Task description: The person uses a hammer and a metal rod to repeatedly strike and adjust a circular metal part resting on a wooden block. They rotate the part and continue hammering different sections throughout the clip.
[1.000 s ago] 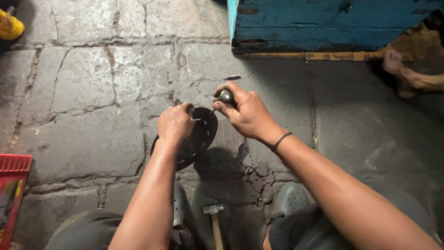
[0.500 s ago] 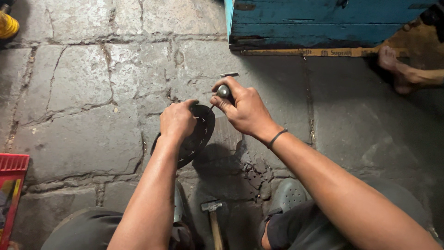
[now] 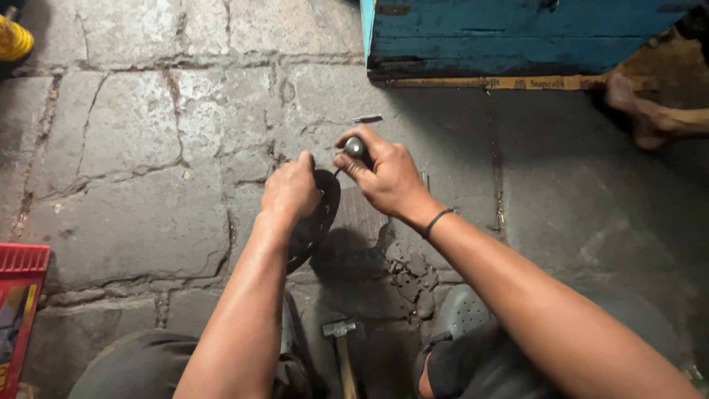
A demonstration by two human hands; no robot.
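My left hand (image 3: 290, 191) grips the upper edge of a dark round disc (image 3: 319, 222) that stands tilted on the stone floor. My right hand (image 3: 384, 171) is closed around the dark rounded handle of a small tool (image 3: 356, 148), whose thin tip points at the disc's top rim. The two hands almost touch above the disc. A black band circles my right wrist.
A hammer (image 3: 341, 341) lies between my knees. A short metal pin (image 3: 367, 118) lies on the floor just beyond my hands. A blue wooden box (image 3: 509, 37) stands at the back, another person's bare foot (image 3: 650, 114) beside it. A red crate (image 3: 18, 295) sits at left.
Both hands have stayed on the disc and the tool, with only small shifts. The view has drifted slightly.
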